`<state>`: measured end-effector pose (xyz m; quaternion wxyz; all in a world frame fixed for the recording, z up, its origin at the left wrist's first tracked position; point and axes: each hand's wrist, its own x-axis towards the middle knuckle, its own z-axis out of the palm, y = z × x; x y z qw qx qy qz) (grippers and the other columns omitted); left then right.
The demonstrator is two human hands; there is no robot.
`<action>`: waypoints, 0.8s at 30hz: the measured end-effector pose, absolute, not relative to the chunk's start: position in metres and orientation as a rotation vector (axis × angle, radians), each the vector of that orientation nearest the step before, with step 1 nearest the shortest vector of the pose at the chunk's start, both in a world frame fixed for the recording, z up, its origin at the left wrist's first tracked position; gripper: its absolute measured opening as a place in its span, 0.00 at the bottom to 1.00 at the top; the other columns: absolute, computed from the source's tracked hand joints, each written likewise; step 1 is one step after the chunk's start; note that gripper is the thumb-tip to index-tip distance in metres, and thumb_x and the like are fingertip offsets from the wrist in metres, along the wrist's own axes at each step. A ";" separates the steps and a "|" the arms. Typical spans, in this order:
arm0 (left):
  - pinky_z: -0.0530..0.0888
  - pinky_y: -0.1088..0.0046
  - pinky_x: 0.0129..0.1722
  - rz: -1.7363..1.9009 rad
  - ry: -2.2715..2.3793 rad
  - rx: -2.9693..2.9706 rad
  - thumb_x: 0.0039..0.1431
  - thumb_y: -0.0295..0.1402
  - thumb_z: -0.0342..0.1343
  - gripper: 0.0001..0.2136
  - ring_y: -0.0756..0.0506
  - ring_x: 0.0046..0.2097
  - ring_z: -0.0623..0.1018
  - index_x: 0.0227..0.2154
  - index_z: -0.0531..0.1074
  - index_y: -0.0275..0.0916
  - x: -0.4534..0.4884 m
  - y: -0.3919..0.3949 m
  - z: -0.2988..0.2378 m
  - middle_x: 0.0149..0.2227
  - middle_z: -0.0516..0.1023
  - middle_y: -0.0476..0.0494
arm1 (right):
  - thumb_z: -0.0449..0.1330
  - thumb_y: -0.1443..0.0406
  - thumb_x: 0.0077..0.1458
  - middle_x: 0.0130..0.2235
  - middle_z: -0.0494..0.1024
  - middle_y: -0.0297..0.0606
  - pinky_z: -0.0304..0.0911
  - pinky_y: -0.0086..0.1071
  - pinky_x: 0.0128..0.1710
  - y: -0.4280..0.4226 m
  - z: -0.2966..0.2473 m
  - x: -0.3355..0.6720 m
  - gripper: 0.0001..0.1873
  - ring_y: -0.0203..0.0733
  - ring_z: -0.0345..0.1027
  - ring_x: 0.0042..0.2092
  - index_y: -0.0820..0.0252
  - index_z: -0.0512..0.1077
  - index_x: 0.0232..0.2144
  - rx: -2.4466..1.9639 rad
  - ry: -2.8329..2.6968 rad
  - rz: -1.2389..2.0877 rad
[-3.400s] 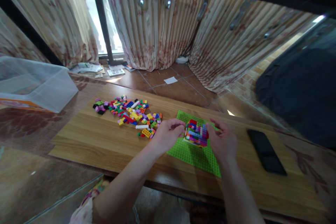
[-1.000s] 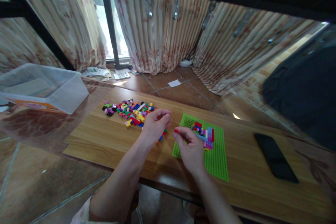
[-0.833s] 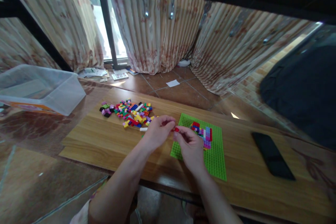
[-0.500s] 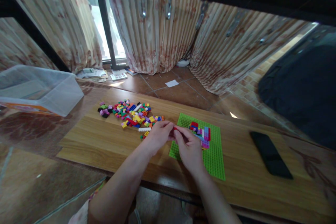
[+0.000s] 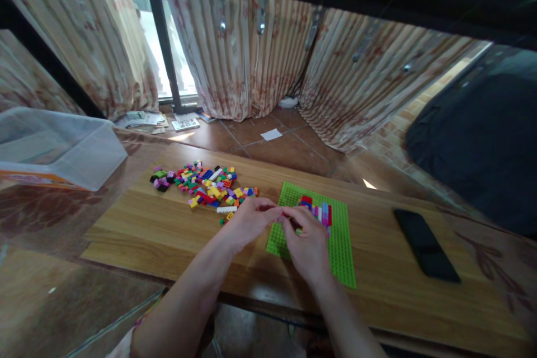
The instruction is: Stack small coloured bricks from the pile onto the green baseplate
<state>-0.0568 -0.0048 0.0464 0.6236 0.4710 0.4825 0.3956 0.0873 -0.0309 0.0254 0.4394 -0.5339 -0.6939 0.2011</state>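
Observation:
My left hand (image 5: pixel 253 222) and my right hand (image 5: pixel 309 243) meet fingertip to fingertip over the left part of a green studded baseplate (image 5: pixel 343 254). Pinched between them is a small red toy brick (image 5: pixel 284 214), mostly covered by the fingers. On the baseplate stands a build of coloured bricks (image 5: pixel 325 213), with red, blue and purple showing; my right hand hides part of it. A loose pile of toy bricks (image 5: pixel 213 193) lies left of my hands, with a long white brick (image 5: pixel 227 210) close to my left hand.
A wooden table (image 5: pixel 138 229) carries everything. To the right lies a black phone (image 5: pixel 425 246). A clear plastic bin (image 5: pixel 100 151) sits beyond the table's left end. Behind are patterned curtains (image 5: pixel 235 67) and a tiled floor with papers (image 5: pixel 185 124).
The view has shifted slightly. My fingers have shifted around the red brick, so less of it shows. My right hand now covers more of the build.

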 end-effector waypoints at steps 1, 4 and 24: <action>0.59 0.76 0.25 0.912 1.094 1.091 0.47 0.38 0.62 0.11 0.53 0.24 0.64 0.19 0.75 0.35 -0.057 -0.004 0.046 0.20 0.69 0.52 | 0.57 0.66 0.58 0.35 0.78 0.37 0.67 0.34 0.38 -0.032 0.025 0.087 0.09 0.40 0.71 0.37 0.55 0.77 0.37 -1.326 -1.711 0.521; 0.59 0.76 0.25 0.916 1.056 1.042 0.46 0.36 0.62 0.09 0.53 0.24 0.63 0.20 0.75 0.36 -0.058 -0.005 0.047 0.20 0.70 0.52 | 0.58 0.65 0.58 0.35 0.78 0.36 0.67 0.33 0.36 -0.034 0.024 0.085 0.08 0.39 0.71 0.36 0.56 0.77 0.37 -1.309 -1.617 0.589; 0.62 0.75 0.27 0.967 1.082 1.218 0.52 0.31 0.55 0.09 0.51 0.25 0.68 0.33 0.79 0.37 -0.035 -0.002 0.035 0.22 0.73 0.51 | 0.60 0.57 0.56 0.36 0.79 0.40 0.69 0.37 0.36 -0.019 0.028 0.164 0.11 0.43 0.73 0.37 0.56 0.79 0.32 -1.473 -1.566 0.367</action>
